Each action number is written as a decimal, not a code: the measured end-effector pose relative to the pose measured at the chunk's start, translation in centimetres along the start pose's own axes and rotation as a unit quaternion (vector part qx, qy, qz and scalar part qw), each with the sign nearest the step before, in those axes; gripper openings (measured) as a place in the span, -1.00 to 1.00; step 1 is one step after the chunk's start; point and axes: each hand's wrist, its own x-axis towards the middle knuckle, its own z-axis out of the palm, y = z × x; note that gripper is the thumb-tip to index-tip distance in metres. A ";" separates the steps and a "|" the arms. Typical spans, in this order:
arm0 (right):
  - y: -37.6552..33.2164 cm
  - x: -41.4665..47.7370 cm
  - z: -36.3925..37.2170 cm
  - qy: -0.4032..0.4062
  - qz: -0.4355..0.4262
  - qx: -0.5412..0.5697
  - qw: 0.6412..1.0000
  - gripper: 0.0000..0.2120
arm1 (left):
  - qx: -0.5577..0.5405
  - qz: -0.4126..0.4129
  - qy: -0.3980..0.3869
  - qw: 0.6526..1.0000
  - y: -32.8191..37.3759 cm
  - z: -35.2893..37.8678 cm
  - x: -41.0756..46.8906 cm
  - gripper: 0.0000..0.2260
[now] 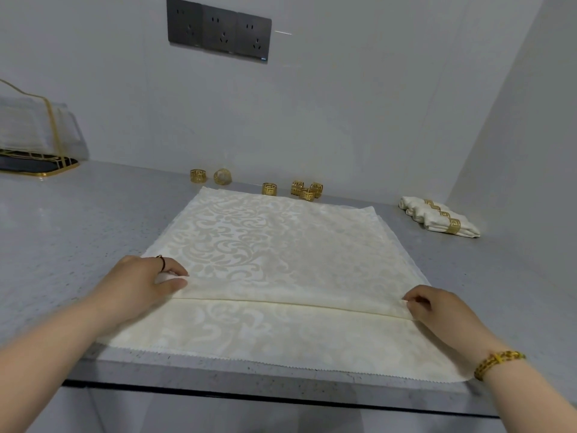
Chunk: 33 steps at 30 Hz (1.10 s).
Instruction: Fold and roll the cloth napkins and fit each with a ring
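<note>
Lying flat on the grey desk (78, 229), the cream patterned napkin (281, 245) reaches from the near edge almost to the back wall, with a raised fold (281, 303) running across it close to the person. The left hand (140, 282) pinches that fold at its left end between thumb and curled fingers. The right hand (437, 310) pinches the right end the same way, likely so the pleat runs straight and even. Loose gold rings (307, 189) sit just beyond the napkin's far edge, handy for the last step. Finished napkins (440, 218) — rolled and ringed — lie well apart at the back right, out of the working area. A gold-framed holder (34, 135) stands far left.
</note>
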 end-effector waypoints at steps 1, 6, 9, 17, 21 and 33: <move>-0.1 0.2 0.1 0.011 0.003 0.000 1.000 -0.95 | 0.021 0.010 0.010 1.000 -0.1 0.1 0.1 -0.91; 0.1 0.4 0.8 0.117 -0.062 -0.053 0.990 -0.70 | 0.158 0.143 0.074 0.974 -0.1 0.5 0.5 -0.84; 0.7 -0.2 1.0 0.095 -0.142 -0.091 0.981 -0.78 | 0.212 0.253 0.060 0.942 -0.2 0.7 -0.2 -0.86; 0.7 -0.5 0.5 0.047 -0.127 -0.081 0.988 -0.79 | 0.127 0.175 0.042 0.976 -0.2 1.3 -0.3 -0.48; 0.3 -0.2 0.7 0.084 -0.090 -0.047 0.991 -0.80 | 0.161 0.193 0.086 0.964 -0.1 1.2 -0.2 -0.56; -0.8 2.6 1.1 0.082 -0.053 -0.065 0.993 -0.93 | 0.131 0.052 0.052 0.989 1.4 1.6 2.7 -0.75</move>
